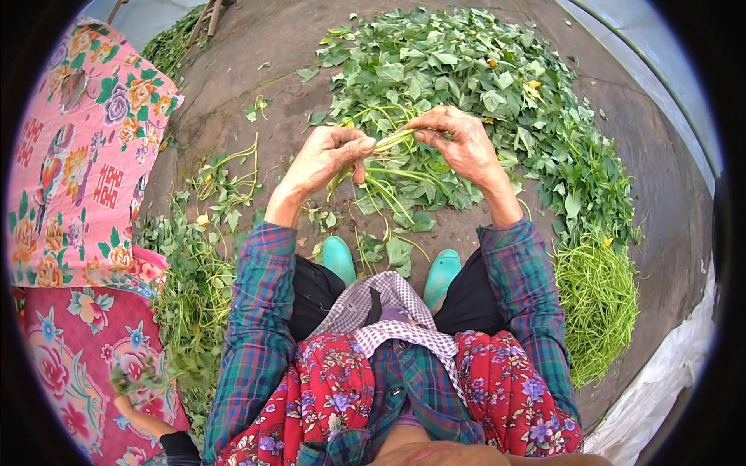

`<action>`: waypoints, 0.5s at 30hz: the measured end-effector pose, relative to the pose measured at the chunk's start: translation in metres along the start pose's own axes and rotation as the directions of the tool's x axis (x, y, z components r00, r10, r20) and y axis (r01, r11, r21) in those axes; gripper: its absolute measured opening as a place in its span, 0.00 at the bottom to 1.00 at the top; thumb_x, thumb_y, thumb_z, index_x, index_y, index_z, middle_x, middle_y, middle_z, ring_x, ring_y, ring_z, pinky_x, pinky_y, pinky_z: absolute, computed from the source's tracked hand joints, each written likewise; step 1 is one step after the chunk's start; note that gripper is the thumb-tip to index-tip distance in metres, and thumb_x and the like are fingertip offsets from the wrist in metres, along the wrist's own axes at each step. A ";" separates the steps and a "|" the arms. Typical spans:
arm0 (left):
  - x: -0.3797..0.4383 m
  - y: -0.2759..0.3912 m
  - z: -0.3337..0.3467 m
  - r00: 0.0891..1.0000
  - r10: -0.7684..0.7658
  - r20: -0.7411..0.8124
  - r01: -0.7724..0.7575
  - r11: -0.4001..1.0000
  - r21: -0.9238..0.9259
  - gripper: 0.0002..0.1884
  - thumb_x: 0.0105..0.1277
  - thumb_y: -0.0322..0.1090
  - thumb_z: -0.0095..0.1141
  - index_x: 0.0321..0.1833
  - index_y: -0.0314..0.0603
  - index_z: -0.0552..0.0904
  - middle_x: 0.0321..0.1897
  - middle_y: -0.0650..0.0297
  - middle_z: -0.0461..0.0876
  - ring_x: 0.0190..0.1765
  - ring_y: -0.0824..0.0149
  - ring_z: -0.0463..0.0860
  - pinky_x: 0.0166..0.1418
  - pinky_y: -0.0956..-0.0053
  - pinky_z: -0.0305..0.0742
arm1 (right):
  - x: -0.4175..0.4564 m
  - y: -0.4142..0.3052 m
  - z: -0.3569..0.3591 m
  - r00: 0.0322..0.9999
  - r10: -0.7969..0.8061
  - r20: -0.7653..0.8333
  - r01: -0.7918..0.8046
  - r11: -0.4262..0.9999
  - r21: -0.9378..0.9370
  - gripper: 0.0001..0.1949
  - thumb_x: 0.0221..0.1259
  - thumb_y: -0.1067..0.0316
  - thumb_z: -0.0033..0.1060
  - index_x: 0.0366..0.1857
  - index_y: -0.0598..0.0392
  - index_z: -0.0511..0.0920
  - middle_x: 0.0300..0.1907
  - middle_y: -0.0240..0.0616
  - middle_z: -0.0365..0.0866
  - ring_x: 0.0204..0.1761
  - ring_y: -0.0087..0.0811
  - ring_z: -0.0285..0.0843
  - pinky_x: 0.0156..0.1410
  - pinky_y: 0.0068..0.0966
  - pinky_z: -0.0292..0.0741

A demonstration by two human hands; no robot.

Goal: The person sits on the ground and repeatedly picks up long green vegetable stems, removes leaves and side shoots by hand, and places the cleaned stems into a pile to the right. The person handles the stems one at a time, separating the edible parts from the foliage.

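My left hand (335, 157) grips a small bundle of green leaf stems (395, 140) between thumb and fingers. At the bundle's other side, my right hand (457, 143) pinches the stems with thumb and forefinger. Both hands are raised in front of me, a short way apart. More loose stems (402, 175) spread below the hands, but whether the left hand holds these too is hard to tell. Beyond and right of my hands lies a large heap of lobed green leaves, seemingly sweet potato leaves (443, 58).
A mound of bare green stems (594, 309) lies to my right. Leafy vines (192, 279) are heaped at my left, beside pink floral cloth (87, 169) and red floral cloth (76, 338). Another person's hand (125, 405) holds leaves there. My turquoise boots (338, 259) stand among scattered leaves.
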State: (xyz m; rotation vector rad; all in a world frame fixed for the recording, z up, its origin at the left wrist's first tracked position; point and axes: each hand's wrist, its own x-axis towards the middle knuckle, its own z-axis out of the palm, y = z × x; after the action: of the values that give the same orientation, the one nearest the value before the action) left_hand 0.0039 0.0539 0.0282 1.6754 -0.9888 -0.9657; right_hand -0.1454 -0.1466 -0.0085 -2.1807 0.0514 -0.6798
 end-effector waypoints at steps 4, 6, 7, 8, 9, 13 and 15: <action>0.003 -0.010 0.007 0.999 -0.050 0.012 0.051 0.984 -0.171 0.14 0.61 0.40 0.65 0.39 0.35 0.83 0.23 0.63 0.84 0.27 0.75 0.80 0.36 0.80 0.71 | 0.002 -0.002 0.006 0.991 -0.103 -0.081 0.090 0.984 -0.151 0.09 0.54 0.63 0.68 0.40 0.42 0.86 0.38 0.28 0.84 0.44 0.32 0.78 0.49 0.29 0.75; 0.005 -0.011 0.011 0.997 -0.074 0.005 0.073 0.970 -0.233 0.13 0.58 0.36 0.68 0.40 0.34 0.83 0.25 0.63 0.84 0.28 0.74 0.81 0.35 0.80 0.71 | 0.002 0.001 0.007 0.973 -0.186 -0.138 0.144 0.952 -0.271 0.09 0.53 0.63 0.68 0.39 0.42 0.86 0.39 0.27 0.84 0.45 0.32 0.78 0.51 0.30 0.74; 0.006 -0.012 0.013 0.995 -0.094 0.010 0.094 0.967 -0.235 0.13 0.57 0.36 0.68 0.40 0.35 0.83 0.25 0.64 0.83 0.27 0.75 0.80 0.35 0.81 0.70 | 0.002 0.001 0.008 0.960 -0.230 -0.162 0.167 0.930 -0.329 0.09 0.53 0.63 0.68 0.39 0.42 0.86 0.39 0.27 0.84 0.46 0.33 0.78 0.52 0.31 0.74; 0.008 -0.015 0.014 0.993 -0.115 0.015 0.115 0.965 -0.238 0.13 0.57 0.36 0.68 0.40 0.35 0.83 0.25 0.65 0.83 0.27 0.75 0.79 0.35 0.82 0.69 | 0.001 0.000 0.008 0.960 -0.236 -0.153 0.153 0.895 -0.419 0.10 0.50 0.64 0.69 0.38 0.41 0.85 0.40 0.24 0.83 0.50 0.34 0.77 0.57 0.34 0.72; 0.009 -0.017 0.016 0.990 -0.137 0.020 0.138 0.961 -0.241 0.13 0.57 0.36 0.69 0.39 0.36 0.83 0.25 0.66 0.83 0.27 0.76 0.79 0.34 0.83 0.68 | 0.000 -0.002 0.008 0.958 -0.253 -0.139 0.164 0.874 -0.457 0.10 0.49 0.64 0.69 0.37 0.41 0.85 0.40 0.24 0.83 0.50 0.34 0.76 0.58 0.35 0.71; 0.014 -0.027 0.031 0.951 -0.264 0.162 0.304 0.896 -0.323 0.11 0.56 0.34 0.69 0.37 0.35 0.84 0.24 0.66 0.82 0.25 0.77 0.78 0.31 0.83 0.67 | -0.003 -0.008 0.011 0.951 -0.296 -0.093 0.195 0.802 -0.565 0.10 0.45 0.66 0.69 0.34 0.41 0.84 0.40 0.23 0.82 0.51 0.34 0.75 0.61 0.38 0.67; 0.016 -0.032 0.033 0.946 -0.298 0.126 0.322 0.897 -0.301 0.09 0.56 0.32 0.69 0.34 0.36 0.83 0.23 0.66 0.81 0.22 0.77 0.75 0.29 0.82 0.67 | -0.003 -0.009 0.013 0.946 -0.315 -0.081 0.207 0.775 -0.597 0.09 0.45 0.66 0.69 0.33 0.42 0.84 0.40 0.23 0.82 0.51 0.34 0.75 0.61 0.39 0.67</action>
State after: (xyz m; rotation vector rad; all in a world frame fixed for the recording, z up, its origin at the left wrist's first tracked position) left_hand -0.0147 0.0361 -0.0138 1.5536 -0.5786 -1.3339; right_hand -0.1435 -0.1310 -0.0095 -2.7430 0.0527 -1.1396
